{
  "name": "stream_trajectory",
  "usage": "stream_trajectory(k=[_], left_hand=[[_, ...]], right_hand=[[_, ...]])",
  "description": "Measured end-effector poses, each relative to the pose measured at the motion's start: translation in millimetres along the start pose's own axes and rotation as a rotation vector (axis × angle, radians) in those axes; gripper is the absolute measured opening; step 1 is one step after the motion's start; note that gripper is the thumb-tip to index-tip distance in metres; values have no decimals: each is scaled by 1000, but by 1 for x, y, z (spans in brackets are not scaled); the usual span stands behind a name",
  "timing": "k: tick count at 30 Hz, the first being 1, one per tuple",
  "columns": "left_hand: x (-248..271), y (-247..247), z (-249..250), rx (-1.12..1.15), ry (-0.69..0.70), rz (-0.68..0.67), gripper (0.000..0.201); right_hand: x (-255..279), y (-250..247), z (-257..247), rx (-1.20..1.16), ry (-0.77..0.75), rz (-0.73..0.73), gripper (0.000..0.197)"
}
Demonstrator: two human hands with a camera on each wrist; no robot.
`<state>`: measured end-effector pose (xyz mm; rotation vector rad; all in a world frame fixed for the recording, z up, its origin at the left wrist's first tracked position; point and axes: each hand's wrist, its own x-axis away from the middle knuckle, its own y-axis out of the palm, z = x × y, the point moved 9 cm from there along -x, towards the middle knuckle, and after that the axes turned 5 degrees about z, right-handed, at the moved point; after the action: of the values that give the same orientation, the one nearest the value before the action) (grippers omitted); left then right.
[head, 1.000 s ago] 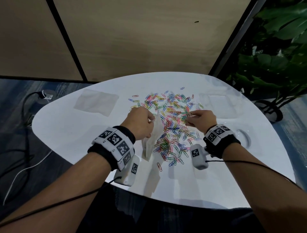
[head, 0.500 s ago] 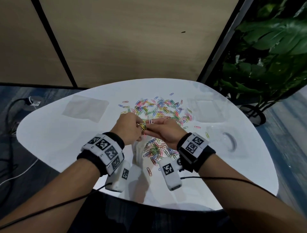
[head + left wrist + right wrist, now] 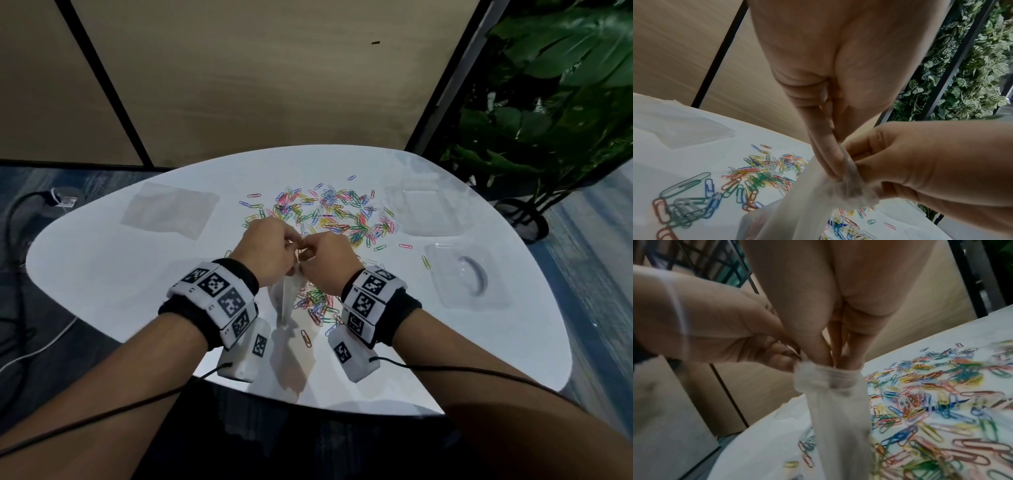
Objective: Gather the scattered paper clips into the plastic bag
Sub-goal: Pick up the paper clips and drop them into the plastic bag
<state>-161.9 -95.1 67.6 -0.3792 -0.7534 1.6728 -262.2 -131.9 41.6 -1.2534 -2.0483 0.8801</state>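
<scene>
Many coloured paper clips [image 3: 342, 219] lie spread over the white table [image 3: 102, 274], with a second clump [image 3: 315, 301] near me. A thin clear plastic bag [image 3: 286, 298] hangs between my hands above the table. My left hand [image 3: 291, 245] pinches the bag's rim [image 3: 799, 369] and holds the mouth up. My right hand [image 3: 310, 251] has its fingertips [image 3: 835, 360] bunched together and pushed down into the bag's mouth [image 3: 830, 376]. Whatever they pinch is hidden by the rim. In the left wrist view my left fingers [image 3: 830, 170] clamp the gathered plastic [image 3: 807, 203].
A flat clear bag [image 3: 169, 214] lies at the table's far left. Two clear plastic trays [image 3: 428, 212] [image 3: 469, 274] sit on the right side. A large potted plant [image 3: 548, 137] stands beyond the right edge. Cables [image 3: 20, 260] run across the floor on the left.
My right hand left the clip pile with a few clips pinched, came over to my left hand, and now has its fingertips in the bag's mouth. The bag stays lifted.
</scene>
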Motion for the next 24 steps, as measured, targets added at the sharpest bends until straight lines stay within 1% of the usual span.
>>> stream_trajectory(k=[2, 5, 7, 8, 10, 11, 12, 13, 14, 16, 17, 18, 19, 21, 23, 24], left_hand=[[0, -2, -1, 8, -15, 3, 27], [0, -1, -3, 23, -40, -3, 27], [1, 0, -3, 30, -43, -8, 27], [1, 0, -4, 33, -43, -11, 28], [0, -2, -7, 35, -44, -17, 29], [0, -4, -9, 33, -45, -15, 29], [-1, -7, -10, 27, -45, -9, 29], [-1, -10, -11, 18, -45, -3, 29], [-1, -13, -12, 11, -44, 3, 29], [0, -17, -13, -1, -39, 8, 29], [0, -18, -13, -4, -38, 9, 30], [0, -19, -14, -5, -38, 9, 30], [-1, -19, -15, -6, -41, 9, 30], [-1, -20, -16, -11, -42, 8, 31], [-2, -19, -17, -17, -36, 9, 31], [-2, -19, -17, -19, -34, 10, 31]], right_hand=[[-1, 3, 0, 23, -13, -38, 30], [0, -2, -8, 80, -104, -92, 27], [1, -7, -8, 60, -123, -143, 25], [1, -12, -6, -6, -105, -149, 25], [-5, -26, 12, -193, -24, -114, 21], [-8, -33, 28, -235, 26, -91, 19], [-13, -38, 48, -204, 72, -77, 18], [-17, -40, 74, -106, 127, -81, 25], [-19, -39, 106, 32, 209, -117, 41], [-14, -33, 161, 302, 367, -227, 90], [-12, -29, 180, 379, 397, -261, 110], [-11, -24, 189, 409, 398, -275, 122], [-12, -19, 193, 412, 380, -266, 127], [-16, -12, 185, 390, 310, -208, 127], [-23, -2, 168, 375, 220, -166, 115], [-26, 4, 160, 388, 170, -161, 105]])
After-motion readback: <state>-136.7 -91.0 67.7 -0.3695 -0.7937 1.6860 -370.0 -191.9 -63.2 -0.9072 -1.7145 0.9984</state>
